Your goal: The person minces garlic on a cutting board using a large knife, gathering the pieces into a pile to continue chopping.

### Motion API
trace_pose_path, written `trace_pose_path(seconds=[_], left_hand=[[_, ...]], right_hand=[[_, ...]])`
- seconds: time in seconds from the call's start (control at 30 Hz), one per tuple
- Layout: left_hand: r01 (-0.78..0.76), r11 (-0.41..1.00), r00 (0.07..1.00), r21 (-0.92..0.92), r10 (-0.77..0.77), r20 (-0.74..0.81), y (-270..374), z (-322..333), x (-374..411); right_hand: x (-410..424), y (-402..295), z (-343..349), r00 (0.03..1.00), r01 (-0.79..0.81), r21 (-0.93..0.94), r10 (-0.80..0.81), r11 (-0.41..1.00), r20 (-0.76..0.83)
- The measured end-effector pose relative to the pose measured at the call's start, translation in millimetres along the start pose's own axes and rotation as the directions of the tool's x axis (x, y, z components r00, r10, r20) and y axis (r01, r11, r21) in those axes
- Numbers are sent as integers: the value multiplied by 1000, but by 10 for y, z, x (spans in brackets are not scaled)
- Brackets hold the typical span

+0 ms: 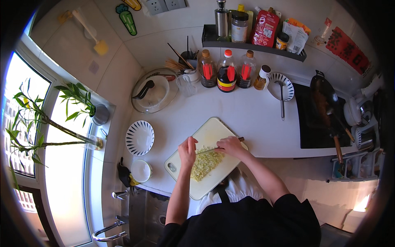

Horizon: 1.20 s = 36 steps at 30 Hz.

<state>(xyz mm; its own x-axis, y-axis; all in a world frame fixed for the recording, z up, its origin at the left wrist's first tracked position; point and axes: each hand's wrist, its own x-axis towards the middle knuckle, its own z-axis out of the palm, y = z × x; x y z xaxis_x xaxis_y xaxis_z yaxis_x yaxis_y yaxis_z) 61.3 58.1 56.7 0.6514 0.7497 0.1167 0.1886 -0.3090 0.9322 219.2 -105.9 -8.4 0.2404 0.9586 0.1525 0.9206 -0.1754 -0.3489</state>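
A pale cutting board (223, 173) lies at an angle on the white counter, its lower corner by the apron. Finely chopped pale green vegetable (205, 165) is heaped on its middle. My right hand (230, 146) grips a kitchen knife (205, 151) above the upper edge of the heap; the end of its handle shows beyond the hand, and the blade is seen nearly edge-on. At the blade's other end is my left hand (187, 151), its fingers bent; whether they touch or pinch the blade cannot be made out.
Left of the board stand a striped bowl (139, 138) and a small white bowl (141, 171), above a sink (148, 216). Sauce bottles (226, 75), a glass lid (154, 91) and a plate with a ladle (281, 87) are farther back. A wok (324, 98) sits on the cooktop at right.
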Motion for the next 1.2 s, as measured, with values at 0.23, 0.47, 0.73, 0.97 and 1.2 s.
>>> trace_pose_path(seconds=[0.23,0.47,0.73,0.97,1.2], left_hand=[[165,984,980,-63,-170,-100,-704,-319,139],[-330,936,942,120,317,113,146,-136,-50],[-380,786,925,488,322,201,-322,190,44],[-183,899,983,398,157,98,-497,106,191],[-465,833,875,299,382,297,150,346,139]], right_hand=[[293,-637,-351,996,60,-257,-41,964,77],[-633,-798,-270,955,-271,43,274,962,-116],[-596,-898,-111,963,-267,-97,261,959,-74],[-353,-804,-195,978,-195,-101,201,976,51],[-725,-608,60,938,-310,-15,303,951,-169]])
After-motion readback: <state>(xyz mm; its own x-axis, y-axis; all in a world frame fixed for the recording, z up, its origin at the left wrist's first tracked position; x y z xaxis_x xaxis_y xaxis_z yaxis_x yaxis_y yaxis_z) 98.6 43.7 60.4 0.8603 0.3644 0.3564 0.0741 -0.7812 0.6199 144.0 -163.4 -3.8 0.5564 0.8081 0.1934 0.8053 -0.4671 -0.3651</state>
